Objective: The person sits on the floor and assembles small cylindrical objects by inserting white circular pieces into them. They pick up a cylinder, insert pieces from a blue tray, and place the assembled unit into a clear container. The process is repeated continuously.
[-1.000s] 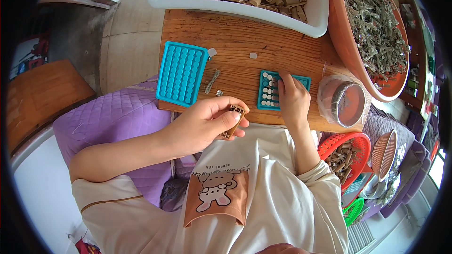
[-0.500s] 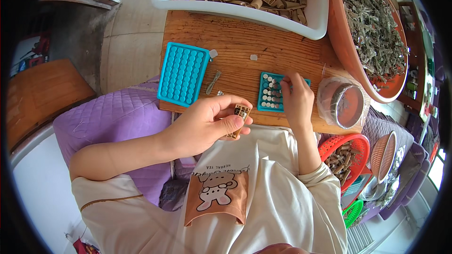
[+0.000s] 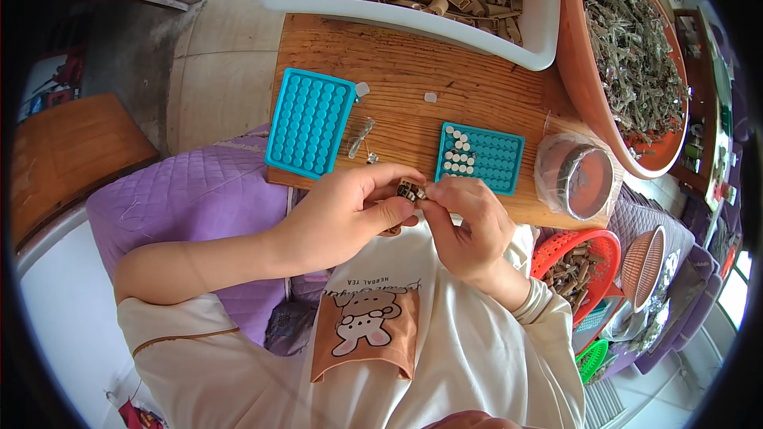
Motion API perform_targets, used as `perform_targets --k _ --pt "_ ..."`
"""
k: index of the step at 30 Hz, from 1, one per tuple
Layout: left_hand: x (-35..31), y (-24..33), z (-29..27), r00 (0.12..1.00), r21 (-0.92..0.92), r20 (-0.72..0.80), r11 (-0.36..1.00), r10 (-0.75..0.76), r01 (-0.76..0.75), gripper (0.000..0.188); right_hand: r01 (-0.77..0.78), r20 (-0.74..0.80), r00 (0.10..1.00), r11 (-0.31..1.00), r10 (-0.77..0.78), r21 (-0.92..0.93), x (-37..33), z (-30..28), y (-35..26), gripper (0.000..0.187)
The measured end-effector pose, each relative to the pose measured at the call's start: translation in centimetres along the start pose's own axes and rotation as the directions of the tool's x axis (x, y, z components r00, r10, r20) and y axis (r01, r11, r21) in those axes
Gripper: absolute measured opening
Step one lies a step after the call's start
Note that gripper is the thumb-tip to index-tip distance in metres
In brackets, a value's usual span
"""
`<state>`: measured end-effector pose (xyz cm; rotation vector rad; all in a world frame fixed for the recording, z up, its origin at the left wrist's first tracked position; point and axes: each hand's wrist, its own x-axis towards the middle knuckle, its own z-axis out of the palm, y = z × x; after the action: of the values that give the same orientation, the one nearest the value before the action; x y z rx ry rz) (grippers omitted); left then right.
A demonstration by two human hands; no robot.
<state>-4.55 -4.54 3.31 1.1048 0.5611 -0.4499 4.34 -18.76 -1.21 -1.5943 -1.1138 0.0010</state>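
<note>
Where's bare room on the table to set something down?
Bare wood lies below the bin, between scraps beside left tray and the right tray, around one white chip. Crowded: the right side, by tub and basin; the near edge, by left hand and right hand.

From head height, the left fisheye camera is looking steeply down at close range over the cream cloth shirt (image 3: 469, 326) toward the bare left hand (image 3: 350, 208) and bare right hand (image 3: 475, 224), its wide view taking in the flat brown wooden surface (image 3: 389, 56) beyond.
</note>
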Motion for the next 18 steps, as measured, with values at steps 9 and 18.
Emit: perform_targets --k 9,18 --pt "-0.7 1.3 0.1 1.000 0.087 0.006 0.996 -0.004 0.003 0.029 0.107 -0.078 0.991 0.994 -0.108 -0.016 -0.4 0.6 -0.3 0.030" --pt "-0.5 0.7 0.1 0.991 0.390 -0.062 0.917 0.120 -0.087 0.027 -0.088 0.091 0.992 0.996 0.085 0.027 0.4 0.4 -0.7 0.026"
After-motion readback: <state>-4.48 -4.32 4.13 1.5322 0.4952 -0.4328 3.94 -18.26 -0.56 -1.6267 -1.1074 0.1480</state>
